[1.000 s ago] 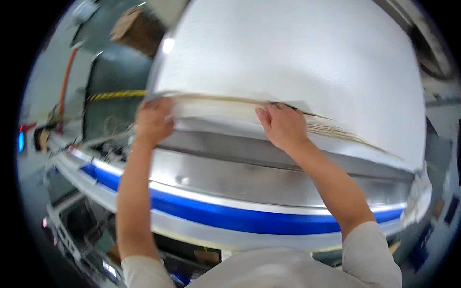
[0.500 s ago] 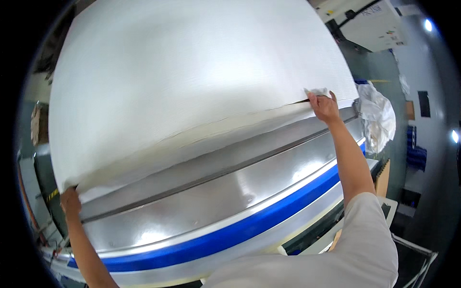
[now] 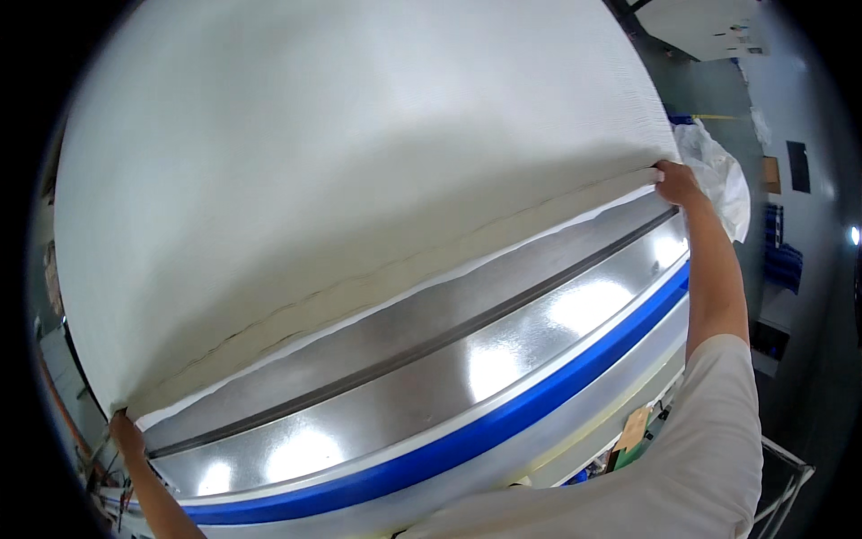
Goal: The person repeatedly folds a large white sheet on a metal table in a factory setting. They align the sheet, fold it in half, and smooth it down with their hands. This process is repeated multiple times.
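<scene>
A broad white stack of thin sheet material (image 3: 386,117), fabric or paper, covers most of the view. Along its near side a cream, layered edge (image 3: 395,274) shows, with a thin white sheet below it. My left hand (image 3: 126,436) grips the near left corner of the stack; its fingertips are mostly hidden under the material. At the near right corner my right hand (image 3: 678,182) is closed on the edge, thumb side toward the stack. Both arms are spread wide.
In front of the stack runs a shiny metal table surface (image 3: 386,395) with a dark groove (image 3: 413,346) across it. A blue strip (image 3: 467,437) lines its near edge. Crumpled white sheeting (image 3: 723,180) hangs past the right end. A metal frame (image 3: 788,472) stands at lower right.
My right hand has moved outward to the right corner, and my left hand slightly down. The near edge now lies straighter, and its layered side shows more. My view has shifted closer.
</scene>
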A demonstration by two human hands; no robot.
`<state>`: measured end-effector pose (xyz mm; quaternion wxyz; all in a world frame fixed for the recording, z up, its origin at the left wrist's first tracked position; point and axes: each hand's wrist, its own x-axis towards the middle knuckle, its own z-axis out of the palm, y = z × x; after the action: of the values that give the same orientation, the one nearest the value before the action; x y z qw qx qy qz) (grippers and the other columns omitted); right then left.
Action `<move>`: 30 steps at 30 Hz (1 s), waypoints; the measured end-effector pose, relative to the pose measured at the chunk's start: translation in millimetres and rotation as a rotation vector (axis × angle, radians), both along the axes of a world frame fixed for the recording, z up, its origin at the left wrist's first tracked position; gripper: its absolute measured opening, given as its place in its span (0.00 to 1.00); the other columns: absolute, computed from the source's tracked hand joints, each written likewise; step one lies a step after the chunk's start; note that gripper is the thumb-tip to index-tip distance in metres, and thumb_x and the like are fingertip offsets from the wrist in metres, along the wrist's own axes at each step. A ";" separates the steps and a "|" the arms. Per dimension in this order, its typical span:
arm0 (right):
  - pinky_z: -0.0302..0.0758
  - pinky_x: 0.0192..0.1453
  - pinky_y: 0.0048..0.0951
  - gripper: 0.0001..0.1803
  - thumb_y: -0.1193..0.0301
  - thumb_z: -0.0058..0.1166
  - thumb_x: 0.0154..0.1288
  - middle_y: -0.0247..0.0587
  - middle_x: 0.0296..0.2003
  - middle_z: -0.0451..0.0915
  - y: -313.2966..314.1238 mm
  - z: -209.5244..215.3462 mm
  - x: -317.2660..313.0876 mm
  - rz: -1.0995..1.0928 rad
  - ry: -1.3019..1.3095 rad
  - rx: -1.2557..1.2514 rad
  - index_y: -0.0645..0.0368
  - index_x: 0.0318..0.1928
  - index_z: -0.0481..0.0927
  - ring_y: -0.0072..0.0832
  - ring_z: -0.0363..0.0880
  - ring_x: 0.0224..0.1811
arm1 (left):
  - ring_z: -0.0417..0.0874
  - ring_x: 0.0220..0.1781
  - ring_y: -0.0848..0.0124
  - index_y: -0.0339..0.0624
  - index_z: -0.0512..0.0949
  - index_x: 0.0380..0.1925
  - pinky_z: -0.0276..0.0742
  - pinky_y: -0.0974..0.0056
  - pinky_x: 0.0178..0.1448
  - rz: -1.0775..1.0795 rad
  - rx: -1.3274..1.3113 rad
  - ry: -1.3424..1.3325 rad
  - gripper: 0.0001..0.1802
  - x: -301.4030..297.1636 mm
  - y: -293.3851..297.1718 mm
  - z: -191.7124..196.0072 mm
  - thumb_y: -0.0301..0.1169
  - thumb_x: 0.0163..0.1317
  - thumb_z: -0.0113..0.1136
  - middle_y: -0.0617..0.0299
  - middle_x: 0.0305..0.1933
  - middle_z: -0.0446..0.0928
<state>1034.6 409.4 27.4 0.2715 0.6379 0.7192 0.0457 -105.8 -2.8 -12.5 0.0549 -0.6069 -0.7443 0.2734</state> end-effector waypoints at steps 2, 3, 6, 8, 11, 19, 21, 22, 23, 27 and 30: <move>0.73 0.50 0.41 0.13 0.69 0.46 0.58 0.44 0.41 0.80 11.3 -52.1 -11.0 0.035 -0.064 -0.031 0.54 0.43 0.78 0.42 0.77 0.46 | 0.78 0.42 0.50 0.37 0.78 0.40 0.74 0.53 0.47 0.321 -0.005 -0.059 0.14 -38.3 -35.7 51.9 0.23 0.60 0.43 0.45 0.39 0.78; 0.73 0.50 0.38 0.12 0.66 0.45 0.61 0.40 0.43 0.79 -19.6 -3.1 14.3 -0.059 -0.306 -0.090 0.53 0.43 0.78 0.38 0.77 0.46 | 0.78 0.43 0.50 0.38 0.78 0.40 0.74 0.53 0.47 0.223 -0.063 -0.093 0.14 53.7 50.2 -15.1 0.22 0.59 0.44 0.45 0.40 0.78; 0.73 0.52 0.37 0.16 0.70 0.45 0.61 0.41 0.43 0.81 -20.6 1.3 29.1 -0.229 -0.033 0.069 0.47 0.49 0.79 0.40 0.78 0.47 | 0.78 0.43 0.51 0.43 0.79 0.40 0.74 0.52 0.46 0.229 -0.076 -0.055 0.15 87.4 61.7 18.7 0.20 0.55 0.47 0.51 0.39 0.79; 0.71 0.53 0.39 0.18 0.71 0.47 0.58 0.44 0.45 0.79 -16.9 22.5 35.1 -0.115 0.118 0.043 0.48 0.50 0.78 0.43 0.76 0.49 | 0.79 0.44 0.53 0.51 0.79 0.44 0.75 0.54 0.47 0.210 -0.240 0.102 0.19 111.2 72.5 43.1 0.22 0.57 0.45 0.54 0.43 0.79; 0.71 0.53 0.38 0.20 0.74 0.47 0.57 0.46 0.46 0.79 -14.8 66.1 27.9 -0.138 -0.002 0.033 0.50 0.51 0.76 0.44 0.75 0.50 | 0.77 0.50 0.56 0.56 0.77 0.49 0.69 0.53 0.59 0.266 -0.214 0.032 0.20 122.5 68.5 98.1 0.24 0.60 0.43 0.57 0.47 0.78; 0.70 0.55 0.40 0.21 0.77 0.49 0.58 0.51 0.49 0.76 -73.8 126.4 127.6 0.086 -0.075 -0.070 0.55 0.55 0.72 0.47 0.73 0.53 | 0.75 0.48 0.48 0.52 0.77 0.48 0.68 0.51 0.57 0.268 -0.300 -0.031 0.21 101.1 -15.1 160.0 0.23 0.54 0.45 0.52 0.46 0.78; 0.70 0.54 0.41 0.22 0.76 0.50 0.55 0.50 0.45 0.77 -110.1 129.1 165.2 0.204 0.001 -0.157 0.53 0.53 0.73 0.48 0.73 0.50 | 0.76 0.47 0.50 0.53 0.79 0.46 0.71 0.51 0.53 0.326 -0.417 -0.077 0.20 116.6 -45.8 145.0 0.24 0.55 0.44 0.53 0.45 0.78; 0.70 0.53 0.41 0.22 0.75 0.51 0.54 0.49 0.44 0.77 -129.2 117.1 168.3 0.180 -0.051 -0.222 0.53 0.52 0.74 0.47 0.73 0.49 | 0.77 0.48 0.53 0.53 0.80 0.44 0.73 0.53 0.51 0.222 -0.469 0.013 0.20 121.9 -67.5 136.4 0.24 0.54 0.45 0.53 0.45 0.79; 0.71 0.52 0.42 0.21 0.75 0.51 0.53 0.48 0.44 0.78 -146.4 107.1 165.5 0.157 -0.102 -0.289 0.52 0.51 0.75 0.47 0.74 0.48 | 0.77 0.50 0.56 0.52 0.80 0.44 0.72 0.53 0.53 0.193 -0.553 -0.033 0.20 125.4 -87.2 131.2 0.24 0.53 0.46 0.54 0.45 0.79; 0.72 0.53 0.37 0.19 0.74 0.50 0.52 0.44 0.43 0.78 -206.9 84.6 115.1 0.071 -0.266 -0.497 0.52 0.47 0.76 0.41 0.76 0.46 | 0.75 0.56 0.64 0.54 0.77 0.48 0.62 0.53 0.65 0.218 -1.060 0.003 0.21 169.8 -136.0 107.7 0.26 0.52 0.50 0.61 0.52 0.76; 0.74 0.51 0.37 0.15 0.72 0.49 0.55 0.41 0.43 0.79 -243.5 80.6 114.4 0.088 -0.313 -0.599 0.52 0.45 0.78 0.40 0.76 0.46 | 0.75 0.56 0.62 0.49 0.79 0.43 0.64 0.54 0.62 0.248 -1.170 -0.002 0.17 181.6 -157.3 85.6 0.26 0.54 0.51 0.59 0.51 0.77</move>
<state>1148.9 165.9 107.9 0.5517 0.4836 0.6770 -0.0586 75.8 -160.1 73.1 -0.3213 -0.4450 -0.5356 0.6418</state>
